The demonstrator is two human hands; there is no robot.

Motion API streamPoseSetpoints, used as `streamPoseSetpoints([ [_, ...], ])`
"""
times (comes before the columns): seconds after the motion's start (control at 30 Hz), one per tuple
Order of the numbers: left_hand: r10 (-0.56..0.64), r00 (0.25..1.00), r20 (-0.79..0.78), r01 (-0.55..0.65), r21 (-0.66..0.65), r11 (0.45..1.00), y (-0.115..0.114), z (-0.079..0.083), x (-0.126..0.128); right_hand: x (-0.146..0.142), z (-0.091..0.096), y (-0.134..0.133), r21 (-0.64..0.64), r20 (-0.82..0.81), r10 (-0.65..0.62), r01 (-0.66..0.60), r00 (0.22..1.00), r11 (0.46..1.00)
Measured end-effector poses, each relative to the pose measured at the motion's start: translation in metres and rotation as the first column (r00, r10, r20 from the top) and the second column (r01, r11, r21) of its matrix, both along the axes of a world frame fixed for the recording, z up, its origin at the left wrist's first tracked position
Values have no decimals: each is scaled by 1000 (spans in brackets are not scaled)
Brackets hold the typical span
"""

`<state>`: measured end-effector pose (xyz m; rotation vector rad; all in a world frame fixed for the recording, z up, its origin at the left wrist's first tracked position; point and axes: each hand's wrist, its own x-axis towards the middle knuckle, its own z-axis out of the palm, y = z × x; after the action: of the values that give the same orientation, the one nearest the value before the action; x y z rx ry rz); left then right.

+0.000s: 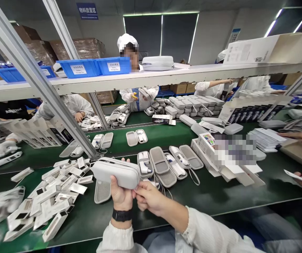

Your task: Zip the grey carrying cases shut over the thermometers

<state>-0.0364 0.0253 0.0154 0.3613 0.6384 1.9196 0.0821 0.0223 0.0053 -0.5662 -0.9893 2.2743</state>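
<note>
The left hand (pixel 120 196), a black watch on its wrist, is closed around the underside of a grey oval zip-up fabric case (pixel 115 172) and holds it up lengthwise above the dark green work surface (pixel 214 193). The right hand (pixel 148 199) meets the case at its right end, fingers drawn narrow into a pinch against the edge – what they grip there is too small to tell. Just below the case lies an open grey mesh-lined case half (pixel 102 191). Left of the case spreads a loose heap of small white cardboard boxes (pixel 53 196). Right of it sit several open grey cases with white thermometers inside (pixel 164 164). Behind the case a slanted aluminium frame strut (pixel 48 91) comes down to the surface – and well beyond it stands a co-worker in white cap and coat (pixel 137 95).
</note>
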Motion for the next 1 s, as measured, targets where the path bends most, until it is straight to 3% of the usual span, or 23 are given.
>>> streamPoseSetpoints([
  [0.23, 113, 994, 7, -113, -55, 992, -6, 5, 3, 16, 14, -7, -134, -255, -34, 0, 966, 991],
  [0.4, 99, 994, 48, -91, -144, 985, -11, 7, 11, 3, 11, -9, -14, -89, -50, 49, 995, 999],
  [0.5, 84, 996, 0, -83, -138, 987, -14, 6, 9, 0, 11, -8, -44, 13, -51, 51, 999, 998],
  [0.67, 167, 986, 8, -166, -41, 985, -18, -1, 1, 4, 7, -7, -135, -28, -20, 16, 999, 991],
  [0.87, 179, 984, -11, -180, -99, 979, -18, -15, 1, 1, -7, -4, -209, 0, 18, -18, 1000, 978],
  [1.0, 171, 984, -40, -174, -75, 982, -16, -12, -1, 6, -3, -2, -232, -54, -3, -10, 999, 973],
])
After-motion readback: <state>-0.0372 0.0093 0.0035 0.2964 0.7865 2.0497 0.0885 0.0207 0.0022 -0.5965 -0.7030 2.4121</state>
